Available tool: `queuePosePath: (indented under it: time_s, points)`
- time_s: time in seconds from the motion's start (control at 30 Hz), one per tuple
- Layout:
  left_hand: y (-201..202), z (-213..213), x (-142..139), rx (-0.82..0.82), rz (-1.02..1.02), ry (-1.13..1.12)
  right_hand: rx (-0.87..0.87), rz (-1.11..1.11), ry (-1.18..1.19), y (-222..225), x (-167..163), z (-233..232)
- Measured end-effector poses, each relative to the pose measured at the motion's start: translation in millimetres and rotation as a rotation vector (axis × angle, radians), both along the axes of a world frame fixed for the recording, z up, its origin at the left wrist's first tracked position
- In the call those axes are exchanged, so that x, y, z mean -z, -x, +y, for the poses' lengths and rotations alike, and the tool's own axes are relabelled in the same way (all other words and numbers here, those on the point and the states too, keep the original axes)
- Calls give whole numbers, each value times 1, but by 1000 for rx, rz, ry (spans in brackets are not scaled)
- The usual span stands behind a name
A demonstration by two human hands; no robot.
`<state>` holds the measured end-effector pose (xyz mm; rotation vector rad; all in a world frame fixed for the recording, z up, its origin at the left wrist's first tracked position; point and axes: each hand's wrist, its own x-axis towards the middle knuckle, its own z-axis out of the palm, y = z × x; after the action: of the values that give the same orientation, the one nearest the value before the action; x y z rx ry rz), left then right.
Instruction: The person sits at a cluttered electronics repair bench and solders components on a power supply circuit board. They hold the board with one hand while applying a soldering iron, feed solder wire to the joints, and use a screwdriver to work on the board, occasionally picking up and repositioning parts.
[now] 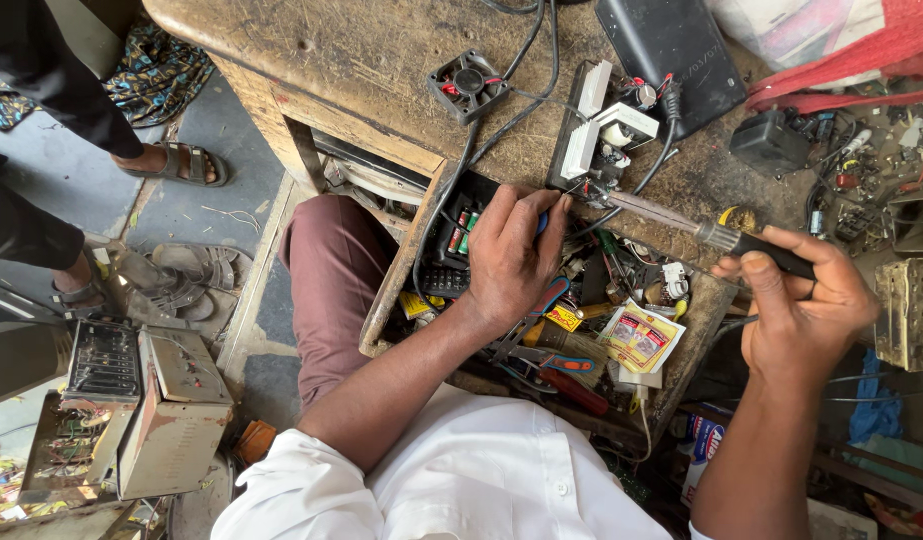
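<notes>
My right hand (796,300) grips the black handle of a soldering iron (681,225). Its metal shaft points left, the tip reaching a small white electrical part (603,135) with red and black wires on the worn wooden bench (361,70). My left hand (511,255) hovers over the open drawer (541,330), its fingers closed on a small blue-handled object next to the iron's tip; what it is stays hidden by the fingers.
A small black fan (468,83) and a black flat device (671,55) lie on the bench. The drawer holds tools, packets and wires. Scrap parts pile at the right (861,180). Another person's sandalled feet (176,165) stand at left, near old metal casings (141,400).
</notes>
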<state>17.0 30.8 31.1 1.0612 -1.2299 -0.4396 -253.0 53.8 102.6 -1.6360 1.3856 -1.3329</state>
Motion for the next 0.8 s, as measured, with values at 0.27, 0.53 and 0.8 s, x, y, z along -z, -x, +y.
queuePosePath:
  time_s: [0.27, 0.53, 0.8]
  points:
    - [0, 0, 1, -8, 2, 5, -71, -190, -69, 8, 4, -14]
    - [0, 0, 0, 2, 8, 19, -76, -242, -91, 18, 11, -14]
    - [0, 0, -1, 6, 4, 22, -68, -251, -107, 13, 12, -13]
